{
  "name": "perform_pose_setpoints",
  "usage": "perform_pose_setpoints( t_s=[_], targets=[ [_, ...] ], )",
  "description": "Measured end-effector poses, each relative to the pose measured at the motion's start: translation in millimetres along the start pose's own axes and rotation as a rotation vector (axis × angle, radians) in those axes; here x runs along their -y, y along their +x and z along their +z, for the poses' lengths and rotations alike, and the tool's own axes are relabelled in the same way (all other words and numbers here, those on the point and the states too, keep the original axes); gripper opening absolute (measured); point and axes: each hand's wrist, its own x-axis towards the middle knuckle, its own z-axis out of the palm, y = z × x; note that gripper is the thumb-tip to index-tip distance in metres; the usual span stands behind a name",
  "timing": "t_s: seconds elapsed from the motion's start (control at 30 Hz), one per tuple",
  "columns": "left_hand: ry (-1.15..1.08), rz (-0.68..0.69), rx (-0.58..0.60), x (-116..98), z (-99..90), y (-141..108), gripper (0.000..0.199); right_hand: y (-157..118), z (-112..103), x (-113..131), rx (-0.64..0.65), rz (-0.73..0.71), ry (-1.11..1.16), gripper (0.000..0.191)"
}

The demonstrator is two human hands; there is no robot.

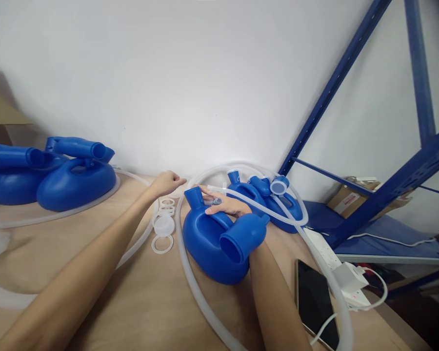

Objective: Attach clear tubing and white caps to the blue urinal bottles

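My left hand (167,184) is closed above the back of the table, its fingertips pinched together. Whatever is between them, if anything, is too small to make out. Behind a blue plastic urinal bottle (208,243) with a wide open mouth, my right hand (231,205) is closed round the end of a translucent hose (256,204). A small grey-blue fitting (217,201) shows by its thumb. The bottle stands on the table, its upper spout turned to the left of that hand. Between my arms lie several white rings (162,244) and a translucent cap (164,224).
More blue bottles (76,185) stand at the left, others (285,209) at the back right. Long hoses loop across the wooden table (139,297). A phone (314,302) and a power strip (324,248) lie right, beside a blue metal shelf (384,239).
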Motion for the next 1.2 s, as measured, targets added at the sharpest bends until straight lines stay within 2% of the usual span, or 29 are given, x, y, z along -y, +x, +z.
perform_pose_setpoints(
  t_s=[0.13,0.3,0.37,0.47,0.6,0.7,0.8,0.87,0.97,1.07,1.13,1.2],
  targets=[
    [0.199,-0.053,0.016,19,-1.6,2,0.052,-2,-4,-1,0.006,0.004,0.013,0.091],
    [0.335,-0.094,0.107,25,-0.4,3,0.035,-5,-14,-2,-0.046,0.038,-0.097,0.089],
    [0.341,-0.081,0.129,19,-3.5,3,0.032,-8,-22,-4,-0.068,0.058,-0.157,0.091],
    [0.290,-0.027,0.180,0,-6.3,1,0.045,-17,-37,-7,-0.157,0.039,-0.187,0.087],
    [0.159,0.006,0.301,-26,-0.6,-8,0.070,-33,-56,-5,-0.349,-0.121,-0.132,0.075],
    [0.060,0.008,0.344,-39,4.6,-16,0.081,-50,-62,10,-0.495,-0.212,-0.113,0.070],
    [-0.025,0.003,0.312,-46,7.3,-22,0.090,-70,-63,31,-0.668,-0.179,-0.136,0.076],
    [-0.084,-0.011,0.279,-49,9.0,-24,0.098,-83,-61,44,-0.721,-0.160,-0.167,0.081],
    [-0.196,-0.018,0.255,-55,13.3,-27,0.098,-99,-53,61,-0.635,-0.226,-0.221,0.074],
    [-0.417,-0.054,0.199,-63,18.7,-25,0.091,-105,-34,78,-0.464,-0.320,-0.342,0.059],
    [-0.662,-0.120,0.105,-67,21.5,-22,0.087,-102,-19,89,-0.265,-0.270,-0.422,0.051],
    [-0.871,-0.162,0.030,-68,23.1,-18,0.075,-95,-7,97,-0.046,-0.118,-0.493,0.047]
  ],
)
